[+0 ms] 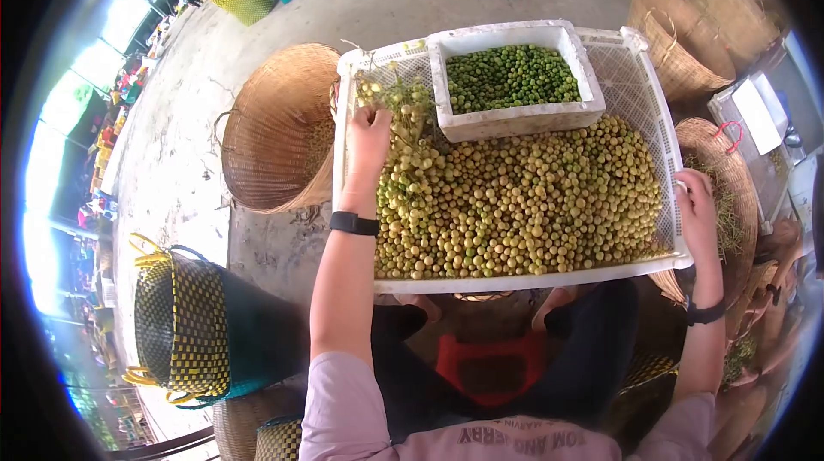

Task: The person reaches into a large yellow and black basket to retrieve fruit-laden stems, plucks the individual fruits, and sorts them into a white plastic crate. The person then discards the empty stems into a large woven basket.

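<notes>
A white plastic tray with mesh sides holds a broad heap of small round yellow-brown fruits. At its left side, my left hand is closed over the heap, beside a tangle of thin green stems with fruits; whatever its fingertips pinch is hidden. My right hand grips the tray's right rim, fingers curled over the edge. A white foam box sits at the tray's far side, with small green fruits inside.
Left of the tray, a large wicker basket lies tipped. A black-yellow woven basket is nearer me. On the right stand a basket of stems and another wicker basket. A red stool is below; another person's arm shows far right.
</notes>
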The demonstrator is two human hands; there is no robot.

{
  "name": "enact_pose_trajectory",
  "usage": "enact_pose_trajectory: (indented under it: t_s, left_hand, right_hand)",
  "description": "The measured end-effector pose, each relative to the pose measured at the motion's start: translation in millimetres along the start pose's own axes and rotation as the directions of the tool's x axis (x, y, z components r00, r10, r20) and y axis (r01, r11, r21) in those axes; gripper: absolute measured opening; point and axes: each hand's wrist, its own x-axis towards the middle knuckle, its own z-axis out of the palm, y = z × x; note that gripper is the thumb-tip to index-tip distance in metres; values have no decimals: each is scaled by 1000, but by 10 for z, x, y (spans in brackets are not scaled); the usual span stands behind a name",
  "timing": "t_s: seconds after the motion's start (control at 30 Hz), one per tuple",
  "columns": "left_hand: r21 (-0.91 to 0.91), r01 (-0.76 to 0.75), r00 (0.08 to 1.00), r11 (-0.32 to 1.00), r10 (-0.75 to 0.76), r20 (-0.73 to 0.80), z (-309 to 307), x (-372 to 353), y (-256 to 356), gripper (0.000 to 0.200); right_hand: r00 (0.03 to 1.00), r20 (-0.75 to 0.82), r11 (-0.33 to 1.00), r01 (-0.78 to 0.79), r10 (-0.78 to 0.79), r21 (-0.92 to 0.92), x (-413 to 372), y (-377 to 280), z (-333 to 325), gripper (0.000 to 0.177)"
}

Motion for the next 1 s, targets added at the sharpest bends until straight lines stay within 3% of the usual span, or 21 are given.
enact_pose_trajectory:
  t_s: [0.07, 0.13, 0.17, 0.2, 0.27, 0.4, 0.43, 0.47, 0.53, 0.57, 0.67, 0.73, 0.8, 0.87, 0.93, 1.0]
  left_hand:
    - [-31, 8, 999, 999, -6, 53, -71, -243, 201, 30]
    - [-209, -66, 997, 976, 75, 33, -77, -349, 206, 29]
    - [-150, -80, 995, 985, 88, 47, -137, -484, 323, 27]
    - [-154, -82, 995, 985, 90, 49, -160, -563, 354, 27]
    - [-413, -120, 984, 903, 164, 72, -187, -667, 397, 23]
    - [-573, -156, 966, 805, 246, 82, -303, -833, 483, 21]
    - [-509, -243, 969, 826, 234, -82, -221, -825, 483, 23]
    - [-509, -240, 969, 826, 233, -78, -229, -823, 478, 23]
    - [-107, 109, 978, 988, -87, 188, -273, -832, 448, 32]
    - [68, 60, 965, 996, -75, 250, -281, -797, 373, 43]
    - [79, -64, 975, 995, 45, 220, -298, -913, 370, 38]
    - [104, -32, 980, 994, 11, 199, -326, -1014, 398, 34]
    - [-103, -29, 934, 994, 64, 352, -373, -1028, 391, 34]
    - [-200, -6, 937, 980, 75, 342, -413, -1203, 602, 30]
    - [-376, 70, 920, 924, 86, 382, -436, -1290, 719, 29]
    - [-418, 45, 923, 908, 121, 364, -426, -1355, 820, 27]
  right_hand:
    - [987, 73, 989, 148, -146, -13, -34, -285, 139, 21]
    - [962, 99, 966, 251, -256, 61, -82, -585, 243, 21]
    - [947, 98, 952, 300, -305, 65, -112, -737, 279, 20]
    - [943, 117, 947, 298, -311, 118, -131, -886, 313, 19]
    - [927, 140, 932, 325, -348, 162, -164, -1139, 385, 18]
    - [894, 163, 884, 357, -417, 303, -220, -1463, 638, 15]
    - [894, 171, 874, 337, -413, 351, -233, -1538, 709, 15]
    - [895, 182, 862, 311, -408, 400, -263, -1607, 782, 15]
    - [885, 198, 841, 298, -421, 452, -322, -1732, 910, 15]
    - [882, 182, 826, 309, -434, 472, -361, -1772, 993, 16]
    - [857, 263, 827, 277, -443, 488, -459, -1811, 1168, 14]
    - [867, 261, 815, 240, -424, 527, -510, -1826, 1305, 18]
    - [873, 401, 850, 28, -277, 526, -538, -1830, 1463, 20]
    - [882, 410, 868, -3, -231, 496, -569, -1795, 1777, 25]
    - [941, 187, 794, 119, -282, 596, -609, -1865, 2013, 31]
    - [945, 99, 775, 191, -310, 603, -619, -1945, 2179, 34]
